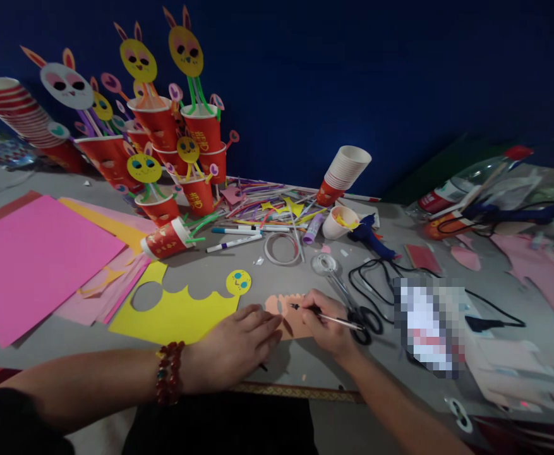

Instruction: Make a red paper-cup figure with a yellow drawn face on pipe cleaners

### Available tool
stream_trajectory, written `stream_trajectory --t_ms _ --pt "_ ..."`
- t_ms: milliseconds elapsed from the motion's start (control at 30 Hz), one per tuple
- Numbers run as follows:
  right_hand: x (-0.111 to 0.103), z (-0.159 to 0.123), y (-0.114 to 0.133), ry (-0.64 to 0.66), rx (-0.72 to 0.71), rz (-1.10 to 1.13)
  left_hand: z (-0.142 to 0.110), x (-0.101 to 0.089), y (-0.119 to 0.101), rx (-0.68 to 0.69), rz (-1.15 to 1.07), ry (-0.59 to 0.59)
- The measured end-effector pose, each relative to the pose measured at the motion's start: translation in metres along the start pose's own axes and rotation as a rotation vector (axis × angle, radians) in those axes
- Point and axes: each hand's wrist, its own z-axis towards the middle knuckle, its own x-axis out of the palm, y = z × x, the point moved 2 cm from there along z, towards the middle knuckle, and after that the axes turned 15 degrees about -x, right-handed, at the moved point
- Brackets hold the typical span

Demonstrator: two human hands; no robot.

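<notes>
My right hand (328,322) is closed round a slim pen (338,320), its tip at a small dark mark on a piece of orange paper (300,325) with a scalloped, cut-out edge. My left hand (239,344) lies with its fingers stretched out at the left side of that paper. A small dark tip shows under its palm; what it belongs to is hidden. Left of this hand lies yellow paper (172,316) with round cut-outs. A round yellow face (239,282) with blue eyes rests at its upper corner.
Black-handled scissors (366,321) and a tape roll (325,263) are right of my right hand. Behind lie markers (234,243), straws and a blue glue gun (374,237) with a cable. Red cups (201,129) with bunny faces stand at back left; pink sheets (44,265) lie left.
</notes>
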Motion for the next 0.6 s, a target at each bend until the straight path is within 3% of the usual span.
stream_trajectory --t_ms 600 --pt "-0.0008 -0.003 -0.0005 0.008 0.011 0.042 -0.0003 -0.0003 -0.0011 -0.01 0.008 -0.01"
